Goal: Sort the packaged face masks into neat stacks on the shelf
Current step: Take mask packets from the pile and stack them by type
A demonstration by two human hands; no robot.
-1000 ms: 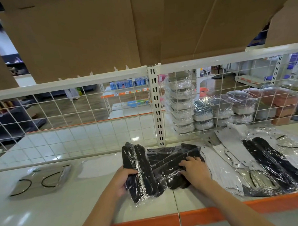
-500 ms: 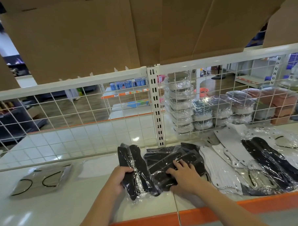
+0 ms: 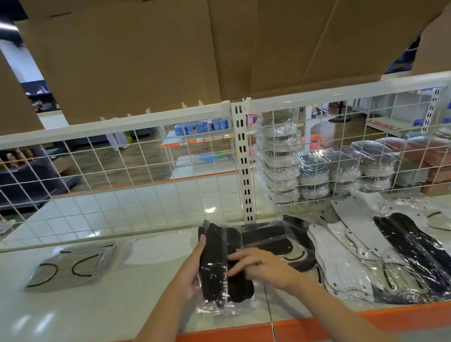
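A bundle of black face masks in clear plastic [image 3: 215,264] stands on edge at the middle of the white shelf [image 3: 109,310]. My left hand [image 3: 191,272] holds its left side, palm against the packs. My right hand [image 3: 262,266] lies on its right side, fingers on the plastic. More black packs [image 3: 268,240] lie flat just behind. A loose heap of white masks [image 3: 344,264] and black masks [image 3: 424,247] spreads to the right. One white pack [image 3: 158,248] and a grey pack with black loops [image 3: 71,265] lie to the left.
A white wire grid [image 3: 116,180] backs the shelf, with an upright post [image 3: 242,159] in the middle. Behind it on the right stand wrapped stacks of bowls [image 3: 312,174]. Cardboard boxes [image 3: 136,53] hang over from the level above. An orange strip [image 3: 226,336] edges the front.
My right hand slid left off the flat black packs onto the bundle. My left hand turned the bundle more upright and drew it toward the front edge.
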